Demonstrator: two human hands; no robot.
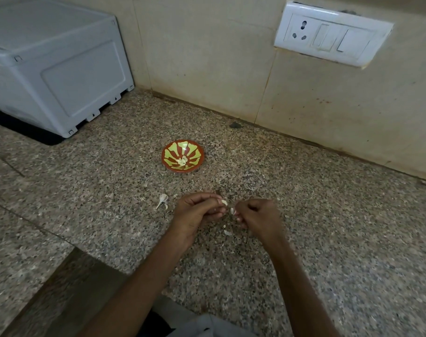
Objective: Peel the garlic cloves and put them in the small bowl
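Far left, a grey box (pixel 58 69) against the wall, no part in this. Next along, on the speckled counter (pixel 328 215), a scrap of garlic stalk (pixel 162 200) with papery skin, just beside the left hand. Behind it, well apart from both hands, the small bowl (pixel 199 152), with a few peeled cloves (pixel 182 161) already at the bottom. Then the left hand (pixel 195 210), fingers curled, thumb and fingertips (pixel 215 197) pinching a garlic clove (pixel 224 202) at the very tips, most of the clove poking out toward the right. Step in hand, by the look: stripping the skin. Hold the clove firm but not crushed. Turn it a little in the left fingertips to bring fresh skin round. Pull each strip along the length, not across. Check for thin film left on before dropping it in the bowl. Between the hands, only a narrow gap, and in it a white strip of skin (pixel 232 210), seemingly pinched at the tips of the right hand (pixel 258 215), fingers tightly curled, just beside the clove but apart from it. Below the gap, loose peel (pixel 227 232) on the counter. Far right, high on the wall, a switch plate (pixel 333 36).
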